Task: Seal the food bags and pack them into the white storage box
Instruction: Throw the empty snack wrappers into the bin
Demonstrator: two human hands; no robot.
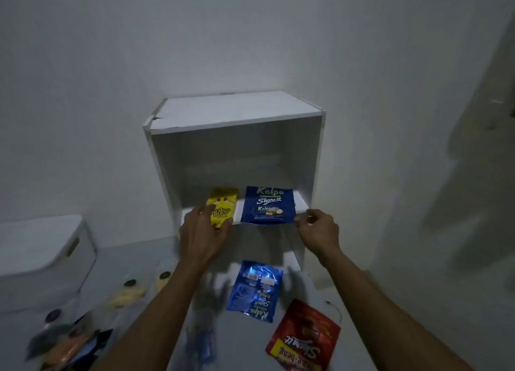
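Yellow and crinkly, the snack bag [222,207] stands on the white shelf unit [237,114], gripped low by the left hand [202,231], looking light and easily crushed, while the right hand [317,230] hovers loosely curled, holding nothing, beside the blue bag [267,204].

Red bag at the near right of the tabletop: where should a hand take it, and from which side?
The red bag lies flat, print up, nothing on it. Best judged: pinch its far, top-right corner, which looks slightly lifted, coming from the right with the right hand; the near edge runs out of view, and the blue bag lies close on its left.
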